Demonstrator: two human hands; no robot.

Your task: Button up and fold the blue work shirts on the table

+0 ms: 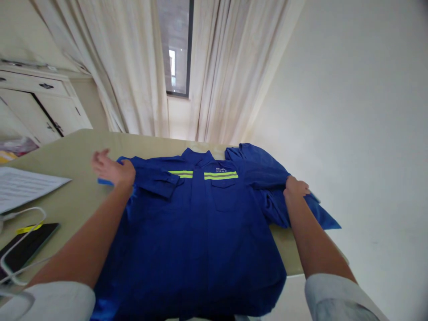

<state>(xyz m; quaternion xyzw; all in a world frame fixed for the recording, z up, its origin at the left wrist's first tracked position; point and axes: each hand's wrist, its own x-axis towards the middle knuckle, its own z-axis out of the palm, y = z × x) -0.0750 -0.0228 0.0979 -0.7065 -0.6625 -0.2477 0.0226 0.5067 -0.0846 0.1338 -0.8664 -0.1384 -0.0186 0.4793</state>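
Observation:
A blue work shirt (200, 223) with yellow-green reflective stripes lies front-up on a pale table (73, 151), collar pointing away from me. My left hand (112, 169) rests on the shirt's left shoulder, fingers stretched out and slightly blurred. My right hand (296, 187) is closed on the bunched right sleeve (267, 178) at the table's right edge, where the sleeve's cuff hangs over.
A printed sheet of paper (23, 187) lies at the left, with a dark phone (28, 247) and a white cable (20, 214) nearer me. Cream curtains (133, 67) and a window stand behind the table; a white cabinet (40, 102) is at the far left.

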